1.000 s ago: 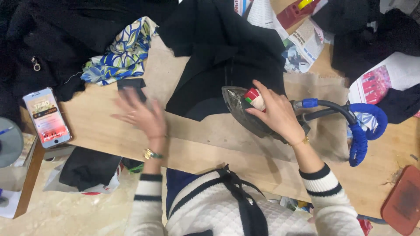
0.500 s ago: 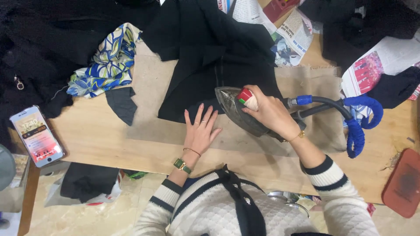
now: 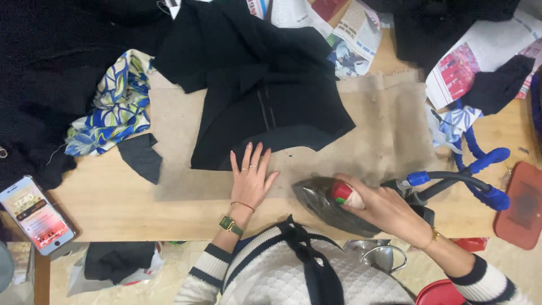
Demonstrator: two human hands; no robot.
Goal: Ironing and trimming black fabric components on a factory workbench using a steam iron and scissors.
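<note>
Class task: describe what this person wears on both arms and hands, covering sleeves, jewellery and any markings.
Both sleeves are white knit with dark navy stripes at the cuffs. The left hand carries thin rings on two fingers, a slim bracelet and a wristwatch with a green square face and gold-coloured band. The right hand has a gold-coloured bracelet at the wrist. No gloves or other markings show.

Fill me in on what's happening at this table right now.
A person is ironing at a wooden table. The right hand grips the handle of a dark iron, which sits on the brown pressing cloth, just off the black fabric piece. The left hand lies flat, fingers spread, on the lower edge of that fabric. A blue-patterned cloth and a phone lie to the left, and newspapers at the far edge.
</note>
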